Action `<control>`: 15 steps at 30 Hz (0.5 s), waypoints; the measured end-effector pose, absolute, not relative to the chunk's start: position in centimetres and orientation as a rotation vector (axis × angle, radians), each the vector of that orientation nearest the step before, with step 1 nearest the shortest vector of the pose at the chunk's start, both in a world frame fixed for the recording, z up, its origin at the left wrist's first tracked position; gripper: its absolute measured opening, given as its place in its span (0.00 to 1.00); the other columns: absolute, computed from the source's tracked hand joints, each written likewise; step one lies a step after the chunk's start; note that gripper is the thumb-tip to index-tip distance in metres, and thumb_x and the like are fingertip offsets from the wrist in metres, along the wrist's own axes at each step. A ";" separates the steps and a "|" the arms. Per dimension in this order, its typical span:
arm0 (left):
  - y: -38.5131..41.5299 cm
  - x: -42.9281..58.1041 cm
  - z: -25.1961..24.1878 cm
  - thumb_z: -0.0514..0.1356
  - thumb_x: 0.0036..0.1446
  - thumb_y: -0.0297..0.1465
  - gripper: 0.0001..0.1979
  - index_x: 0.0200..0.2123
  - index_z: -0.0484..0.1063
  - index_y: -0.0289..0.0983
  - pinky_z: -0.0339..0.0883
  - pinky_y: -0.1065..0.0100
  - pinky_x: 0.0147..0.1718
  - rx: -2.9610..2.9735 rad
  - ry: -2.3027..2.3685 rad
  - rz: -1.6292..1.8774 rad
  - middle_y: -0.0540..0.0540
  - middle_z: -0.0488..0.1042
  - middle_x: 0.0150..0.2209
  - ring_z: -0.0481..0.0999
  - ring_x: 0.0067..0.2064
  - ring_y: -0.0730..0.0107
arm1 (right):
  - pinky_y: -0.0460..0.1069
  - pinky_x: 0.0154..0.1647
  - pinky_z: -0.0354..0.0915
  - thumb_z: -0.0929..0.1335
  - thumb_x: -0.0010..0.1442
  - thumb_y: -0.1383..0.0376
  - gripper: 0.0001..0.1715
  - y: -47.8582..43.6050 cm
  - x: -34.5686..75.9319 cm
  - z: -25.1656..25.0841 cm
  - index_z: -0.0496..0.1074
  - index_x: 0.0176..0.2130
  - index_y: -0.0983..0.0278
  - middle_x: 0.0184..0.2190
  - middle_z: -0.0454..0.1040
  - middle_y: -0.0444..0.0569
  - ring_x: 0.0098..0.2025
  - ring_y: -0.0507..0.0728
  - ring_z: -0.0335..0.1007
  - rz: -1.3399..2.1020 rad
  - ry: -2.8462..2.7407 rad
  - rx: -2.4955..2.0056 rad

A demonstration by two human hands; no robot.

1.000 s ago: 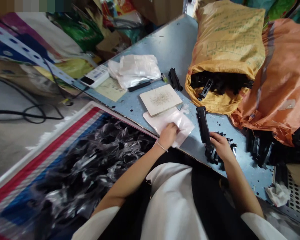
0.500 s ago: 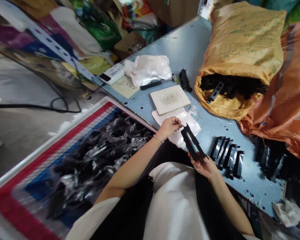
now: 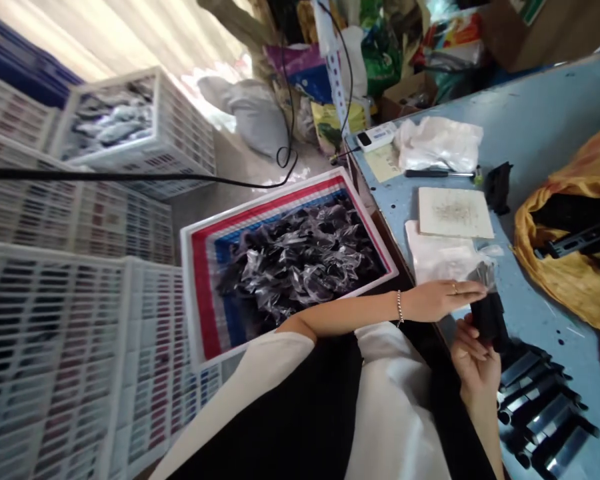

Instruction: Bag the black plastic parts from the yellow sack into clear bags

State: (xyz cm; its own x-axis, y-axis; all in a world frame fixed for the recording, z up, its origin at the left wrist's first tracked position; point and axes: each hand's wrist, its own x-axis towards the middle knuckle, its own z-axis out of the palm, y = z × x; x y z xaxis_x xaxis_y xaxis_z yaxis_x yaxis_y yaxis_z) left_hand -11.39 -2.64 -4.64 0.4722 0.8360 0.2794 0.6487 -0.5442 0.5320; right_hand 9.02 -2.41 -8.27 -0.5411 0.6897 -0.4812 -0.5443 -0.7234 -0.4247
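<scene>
Right hand (image 3: 473, 357) closed around black part (image 3: 489, 319). Left hand (image 3: 443, 300) extended, fingertips at clear film (image 3: 486, 273) over part's upper end; grip unclear. Row of black parts (image 3: 543, 407) lies just beyond right hand

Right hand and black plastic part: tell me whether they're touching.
Touching. The head view shows the right hand with its fingers closed against the black plastic part, holding it.
</scene>
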 end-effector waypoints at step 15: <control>-5.0 -11.4 -4.5 0.41 0.69 0.24 0.24 0.64 0.63 0.25 0.52 0.73 0.68 2.373 1.032 0.878 0.37 0.64 0.66 0.59 0.69 0.73 | 0.40 0.16 0.63 0.68 0.58 0.70 0.07 -2.4 8.4 -7.3 0.71 0.39 0.64 0.25 0.68 0.40 0.18 0.45 0.61 2.067 -0.674 -0.828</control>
State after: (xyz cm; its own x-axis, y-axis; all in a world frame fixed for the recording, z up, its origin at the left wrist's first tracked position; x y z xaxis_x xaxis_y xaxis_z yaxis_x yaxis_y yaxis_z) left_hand -11.40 -4.97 -4.49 0.5284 0.7566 0.3851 0.5012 -0.6441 0.5778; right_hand 8.39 -2.45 -7.26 -0.4725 0.8202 -0.3224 -0.4727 -0.5446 -0.6928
